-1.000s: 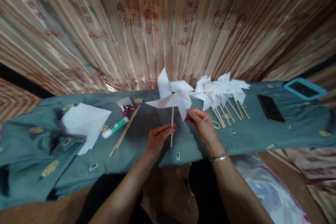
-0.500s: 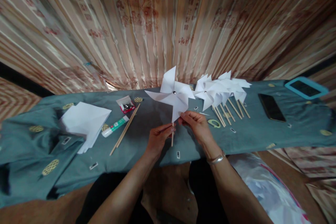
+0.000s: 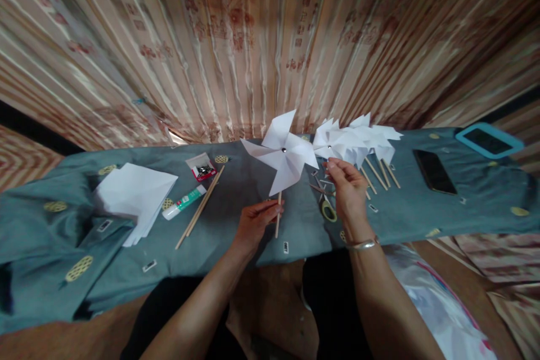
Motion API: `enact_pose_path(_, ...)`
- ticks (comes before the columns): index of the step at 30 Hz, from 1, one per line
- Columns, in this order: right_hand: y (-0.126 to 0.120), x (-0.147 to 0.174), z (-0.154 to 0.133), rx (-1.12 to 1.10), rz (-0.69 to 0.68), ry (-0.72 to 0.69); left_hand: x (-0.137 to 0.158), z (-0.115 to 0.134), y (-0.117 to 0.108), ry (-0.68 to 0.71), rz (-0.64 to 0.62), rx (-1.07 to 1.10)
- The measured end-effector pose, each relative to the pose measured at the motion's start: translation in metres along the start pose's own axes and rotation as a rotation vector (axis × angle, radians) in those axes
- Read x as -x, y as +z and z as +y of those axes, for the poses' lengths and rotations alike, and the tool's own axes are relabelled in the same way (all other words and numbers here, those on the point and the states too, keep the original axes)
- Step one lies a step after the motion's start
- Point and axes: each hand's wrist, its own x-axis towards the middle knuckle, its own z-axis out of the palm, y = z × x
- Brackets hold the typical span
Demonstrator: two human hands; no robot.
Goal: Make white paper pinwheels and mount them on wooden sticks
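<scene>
My left hand is closed around the wooden stick of a white paper pinwheel, held upright over the table. A round metal pin sits at the pinwheel's centre, and its blades spread out above my fingers. To the right, apart from the blades, my right hand is raised with its fingers curled in toward the thumb; nothing shows in them. Just below and left of that hand lies a pair of scissors with yellow-green handles. Behind it, several finished pinwheels lie overlapping in a row, some of their sticks hidden by the hand.
On the left of the green-clothed table lie folded white paper sheets, a glue stick, loose wooden sticks and a small box of pins. A dark phone and a blue-framed device lie at right.
My right hand has let go of the pinwheel's lower blade and moved right and up. The pinwheel has turned a little clockwise. More of the scissors now shows. My left hand keeps its hold.
</scene>
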Motion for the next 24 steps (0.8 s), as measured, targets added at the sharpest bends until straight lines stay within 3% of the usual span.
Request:
enact_pose_path(3, -0.001, -0.007, 0.003, -0.003, -0.015, -0.052, 0.002, 0.000, 0.000, -0.020, -0.032, -0.012)
enact_pose_path(24, 0.014, 0.013, 0.003, -0.008, -0.125, 0.125, 0.001, 0.001, 0.001, 0.025, 0.015, 0.002)
